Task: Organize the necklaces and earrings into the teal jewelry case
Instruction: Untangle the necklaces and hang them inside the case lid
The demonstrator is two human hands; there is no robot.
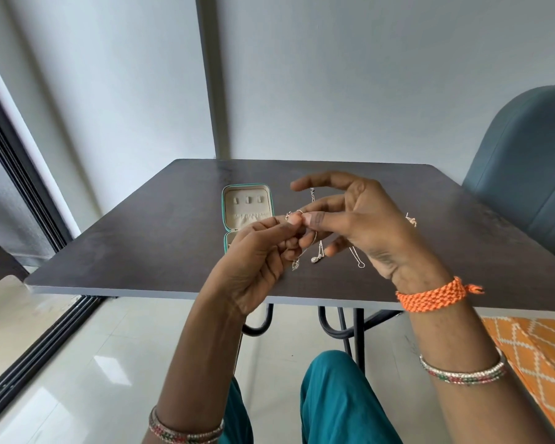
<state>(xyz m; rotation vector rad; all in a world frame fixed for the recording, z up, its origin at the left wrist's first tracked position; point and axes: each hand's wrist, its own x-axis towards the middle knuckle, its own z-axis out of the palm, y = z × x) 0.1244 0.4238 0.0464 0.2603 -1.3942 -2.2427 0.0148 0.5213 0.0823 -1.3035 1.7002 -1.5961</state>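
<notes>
Your left hand (257, 251) and right hand (359, 225) meet at the centre of the frame, raised over the counter (148, 238). Both pinch a thin necklace chain (297, 216) between thumb and fingertips, the pinches almost touching. Your right index finger is stretched out, the other fingers curled. Chain loops and a small pendant (314, 259) hang below your hands; whether they touch the counter you cannot tell. Another fine chain (357, 259) shows under your right palm. A small earring (411, 220) lies to the right of that hand.

Just left of your hands, the teal jewelry case (247, 206) lies open; its beige lid shows three tabs and a gathered pocket, and its lower half is hidden behind your left hand.

The counter's left part is bare, and its near edge runs below your wrists. A blue chair (526, 174) stands at the right edge.
</notes>
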